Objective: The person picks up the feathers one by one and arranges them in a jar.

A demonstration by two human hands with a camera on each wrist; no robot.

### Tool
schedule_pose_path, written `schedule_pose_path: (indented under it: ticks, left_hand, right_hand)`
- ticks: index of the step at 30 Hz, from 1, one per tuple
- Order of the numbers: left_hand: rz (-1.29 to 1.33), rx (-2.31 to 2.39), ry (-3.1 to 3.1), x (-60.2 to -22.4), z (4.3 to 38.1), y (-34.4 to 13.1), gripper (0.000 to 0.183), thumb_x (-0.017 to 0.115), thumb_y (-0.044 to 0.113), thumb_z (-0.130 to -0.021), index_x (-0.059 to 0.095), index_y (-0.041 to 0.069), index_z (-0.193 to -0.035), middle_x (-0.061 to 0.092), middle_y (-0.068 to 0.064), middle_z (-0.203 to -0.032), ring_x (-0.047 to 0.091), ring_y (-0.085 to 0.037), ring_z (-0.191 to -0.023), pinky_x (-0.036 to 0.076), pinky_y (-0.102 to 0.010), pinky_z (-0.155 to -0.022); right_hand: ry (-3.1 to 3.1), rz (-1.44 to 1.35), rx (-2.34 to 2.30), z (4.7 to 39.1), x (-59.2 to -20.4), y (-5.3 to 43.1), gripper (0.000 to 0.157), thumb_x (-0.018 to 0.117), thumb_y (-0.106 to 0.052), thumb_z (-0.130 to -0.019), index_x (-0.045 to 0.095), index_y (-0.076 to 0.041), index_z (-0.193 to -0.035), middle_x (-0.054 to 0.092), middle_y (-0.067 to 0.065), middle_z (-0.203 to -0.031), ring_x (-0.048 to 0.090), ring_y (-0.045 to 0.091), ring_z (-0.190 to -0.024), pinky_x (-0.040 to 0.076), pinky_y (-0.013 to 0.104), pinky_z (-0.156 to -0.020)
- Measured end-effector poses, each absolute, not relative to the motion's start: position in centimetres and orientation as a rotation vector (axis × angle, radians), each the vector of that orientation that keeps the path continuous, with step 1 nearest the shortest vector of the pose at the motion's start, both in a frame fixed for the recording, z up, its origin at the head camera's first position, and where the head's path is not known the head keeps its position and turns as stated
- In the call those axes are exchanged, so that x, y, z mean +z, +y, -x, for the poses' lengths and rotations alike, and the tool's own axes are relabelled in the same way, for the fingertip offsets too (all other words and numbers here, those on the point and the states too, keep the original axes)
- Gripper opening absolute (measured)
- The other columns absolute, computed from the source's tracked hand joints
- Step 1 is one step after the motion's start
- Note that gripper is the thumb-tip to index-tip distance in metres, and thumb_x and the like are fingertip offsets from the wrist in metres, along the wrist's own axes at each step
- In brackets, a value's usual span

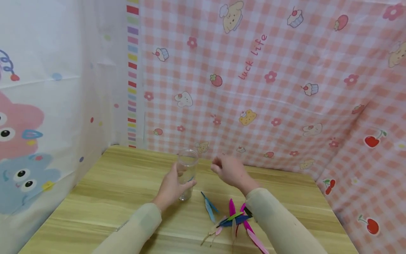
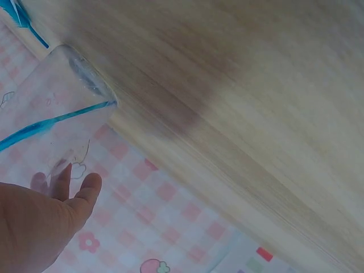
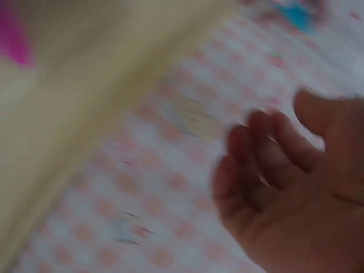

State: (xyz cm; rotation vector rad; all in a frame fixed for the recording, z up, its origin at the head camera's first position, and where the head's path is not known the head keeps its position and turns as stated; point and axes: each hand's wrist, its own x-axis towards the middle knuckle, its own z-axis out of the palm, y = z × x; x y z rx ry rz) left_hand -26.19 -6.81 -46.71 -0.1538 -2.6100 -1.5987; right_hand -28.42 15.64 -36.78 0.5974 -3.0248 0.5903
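My left hand (image 1: pixel 171 186) grips a clear cylindrical jar (image 1: pixel 188 160) with fingers on its far side and thumb across the near side. The jar stands upright on the wooden table. Inside it, a blue feather (image 2: pixel 42 126) leans with its quill tip at the jar's base in the left wrist view. To the right of the jar, my right hand (image 1: pixel 231 171) hangs above the table with fingers loosely bent and nothing in them. The right wrist view shows that hand blurred, its palm (image 3: pixel 307 210) bare.
Two blue feathers (image 1: pixel 208 209) lie just right of the jar. Nearer the front, a loose pile holds magenta, green, dark blue (image 1: pixel 236 221), beige and pink feathers, partly covered by the right sleeve (image 1: pixel 269 215). A checked cloth (image 1: pixel 203 116) hangs behind the table (image 1: pixel 104 197).
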Motion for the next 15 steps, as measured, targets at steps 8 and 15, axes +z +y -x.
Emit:
schedule_pose_path:
  ticks: [8, 15]
  left_hand:
    - [0.145, -1.615, -2.608, -46.6, 26.1, -6.9, 0.076, 0.085, 0.035, -0.093, 0.039, 0.01, -0.149, 0.06, -0.017, -0.153, 0.055, -0.044, -0.145, 0.05, -0.066, -0.115]
    - [0.148, -1.586, -2.598, -46.8, 26.3, -6.7, 0.071, 0.086, 0.035, -0.092, 0.043, 0.01, -0.144, 0.063, -0.015, -0.15, 0.058, -0.042, -0.142, 0.051, -0.065, -0.114]
  right_hand:
    - [-3.462, -0.621, 0.405, 27.5, -44.1, 16.9, 0.04, 0.088, -0.043, -0.089, 0.075, -0.013, -0.112, 0.076, 0.002, -0.108, 0.071, 0.022, -0.102, 0.061, 0.05, -0.098]
    - [-3.421, -0.72, 0.309, 27.1, -45.2, 17.0, 0.022, 0.086, -0.035, -0.091, 0.075, -0.016, -0.093, 0.07, -0.007, -0.088, 0.061, 0.011, -0.079, 0.059, 0.036, -0.077]
